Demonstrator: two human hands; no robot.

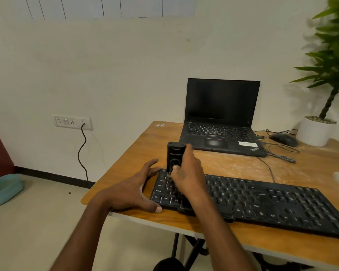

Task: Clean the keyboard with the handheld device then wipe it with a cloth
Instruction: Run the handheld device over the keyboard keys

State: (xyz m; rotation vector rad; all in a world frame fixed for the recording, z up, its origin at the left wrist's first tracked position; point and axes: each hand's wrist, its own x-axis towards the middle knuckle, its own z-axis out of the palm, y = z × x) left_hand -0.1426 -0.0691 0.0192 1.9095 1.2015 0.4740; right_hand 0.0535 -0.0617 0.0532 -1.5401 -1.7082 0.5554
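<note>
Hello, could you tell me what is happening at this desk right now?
A person is cleaning a black keyboard on a wooden table. The right hand grips a black handheld device, held upright with its lower end on the keys at the keyboard's left end. The left hand braces the keyboard's left edge with spread fingers. Behind sit an open laptop, a mouse and a potted plant.

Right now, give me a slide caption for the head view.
Right hand holds black handheld device upright on black keyboard; left hand steadies its end.
</note>
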